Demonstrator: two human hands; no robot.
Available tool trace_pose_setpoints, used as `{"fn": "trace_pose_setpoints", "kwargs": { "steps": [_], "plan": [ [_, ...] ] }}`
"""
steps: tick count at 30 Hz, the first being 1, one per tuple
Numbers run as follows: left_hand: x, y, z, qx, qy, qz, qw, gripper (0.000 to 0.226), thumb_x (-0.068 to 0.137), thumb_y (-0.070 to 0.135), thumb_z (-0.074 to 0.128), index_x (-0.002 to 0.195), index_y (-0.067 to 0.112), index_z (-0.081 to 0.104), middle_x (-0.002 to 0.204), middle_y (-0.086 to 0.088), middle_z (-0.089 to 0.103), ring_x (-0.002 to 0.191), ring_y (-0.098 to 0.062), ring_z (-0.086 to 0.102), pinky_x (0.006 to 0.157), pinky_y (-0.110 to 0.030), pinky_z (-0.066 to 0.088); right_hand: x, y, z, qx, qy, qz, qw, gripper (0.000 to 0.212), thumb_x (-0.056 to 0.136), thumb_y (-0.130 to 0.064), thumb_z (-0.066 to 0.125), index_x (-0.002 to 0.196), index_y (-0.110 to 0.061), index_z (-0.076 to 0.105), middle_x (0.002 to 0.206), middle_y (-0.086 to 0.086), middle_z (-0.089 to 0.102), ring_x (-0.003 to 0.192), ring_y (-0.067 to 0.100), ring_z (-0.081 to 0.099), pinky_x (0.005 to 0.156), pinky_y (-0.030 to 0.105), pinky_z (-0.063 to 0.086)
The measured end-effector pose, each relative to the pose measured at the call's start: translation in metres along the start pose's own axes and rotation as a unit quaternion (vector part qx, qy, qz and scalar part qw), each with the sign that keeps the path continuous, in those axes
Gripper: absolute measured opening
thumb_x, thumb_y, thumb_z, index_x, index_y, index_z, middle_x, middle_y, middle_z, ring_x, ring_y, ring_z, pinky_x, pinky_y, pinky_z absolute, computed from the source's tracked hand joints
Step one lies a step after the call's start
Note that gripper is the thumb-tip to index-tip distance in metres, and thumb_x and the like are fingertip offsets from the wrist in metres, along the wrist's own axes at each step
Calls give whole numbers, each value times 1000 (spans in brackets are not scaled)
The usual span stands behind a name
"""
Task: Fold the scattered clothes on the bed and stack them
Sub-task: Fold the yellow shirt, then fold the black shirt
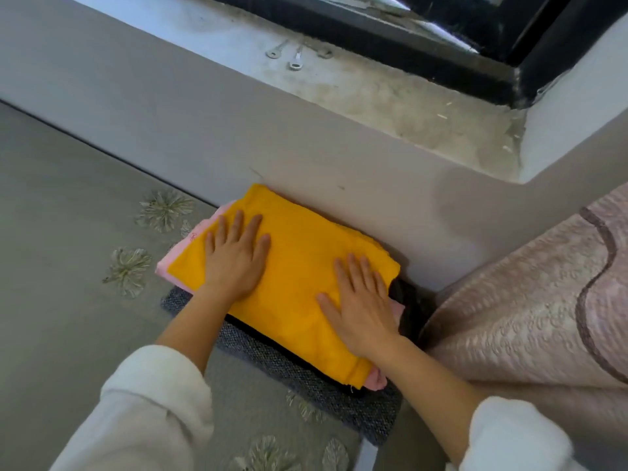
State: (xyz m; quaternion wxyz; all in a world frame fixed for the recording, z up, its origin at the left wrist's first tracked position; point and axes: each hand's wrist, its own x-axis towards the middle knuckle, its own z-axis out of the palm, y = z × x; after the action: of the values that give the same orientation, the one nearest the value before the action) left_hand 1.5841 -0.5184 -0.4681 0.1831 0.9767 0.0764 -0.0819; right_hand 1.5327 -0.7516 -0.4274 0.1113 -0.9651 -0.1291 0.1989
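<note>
Head view, hands flat on yellow garment (295, 266)

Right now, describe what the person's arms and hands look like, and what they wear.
Both arms wear thick, soft-looking white sleeves: the left sleeve and right sleeve are pushed back from the wrists, with bulky rounded cuffs, leaving the forearms uncovered. The left hand and right hand are bare: no gloves, rings, watch or bracelets can be seen. The sleeves show no logos or markings.
</note>
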Motion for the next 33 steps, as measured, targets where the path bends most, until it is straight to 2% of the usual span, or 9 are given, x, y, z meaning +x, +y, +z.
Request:
{"fn": "trace_pose_setpoints", "kwargs": {
  "steps": [2,5,8,12,17,22,27,33],
  "plan": [
    [0,-5,1,2,-23,-33,999,60,96,60,12,151,37,10,161,2,1,148,-21,-4,118,-45,-4,-4,19,4,5,-36,50,998,84,84,-71,-1,152,-23,-12,158,0,-21,145,23,-23,116,42,-15],
    [-2,-5,0,20,-49,-46,998,61,96,59,9,152,35,6,161,0,-2,148,-20,-6,118,-45,-5,-12,37,0,-1,-78,69,995,81,86,-69,1,152,-25,-14,159,-1,-21,146,24,-21,116,45,-13],
    [-12,9,-7,13,-40,-65,997,62,97,57,10,153,30,8,161,-3,-1,148,-22,-7,117,-46,-8,-15,36,-8,-6,-54,50,997,71,97,-59,12,154,-20,-7,161,1,-15,147,20,-17,116,45,-11],
    [-62,29,-15,-20,20,-53,998,57,101,49,17,152,25,17,161,-5,6,148,-22,-2,118,-45,-5,-36,25,-19,16,-7,20,1000,63,102,-45,21,154,-16,0,162,2,-6,148,18,-9,119,43,-4],
    [-157,47,-19,-54,28,-72,996,54,102,44,21,150,21,25,160,-5,10,148,-25,4,119,-46,2,-93,11,-14,39,-5,-32,999,60,103,-37,28,154,-12,9,162,5,4,148,19,-1,119,39,1],
    [-277,63,-19,-71,29,-117,990,50,103,40,21,148,19,30,160,-6,13,147,-24,6,119,-45,4,-171,-6,3,40,-4,-107,993,58,101,-35,38,151,-13,19,156,4,23,143,22,18,115,43,19],
    [-398,69,-19,-53,60,-195,978,48,103,37,24,148,20,29,160,-5,12,148,-22,5,118,-43,3,-247,-29,23,-18,-31,-180,983,59,101,-36,38,152,-15,15,158,1,18,147,21,11,115,44,17],
    [-543,58,-26,-71,93,-296,948,45,103,35,27,144,20,36,159,-4,17,147,-22,8,118,-44,6,-344,-88,41,-54,-69,-288,954,55,99,-35,39,147,-12,24,152,6,29,140,24,24,112,43,20]
  ]
}}
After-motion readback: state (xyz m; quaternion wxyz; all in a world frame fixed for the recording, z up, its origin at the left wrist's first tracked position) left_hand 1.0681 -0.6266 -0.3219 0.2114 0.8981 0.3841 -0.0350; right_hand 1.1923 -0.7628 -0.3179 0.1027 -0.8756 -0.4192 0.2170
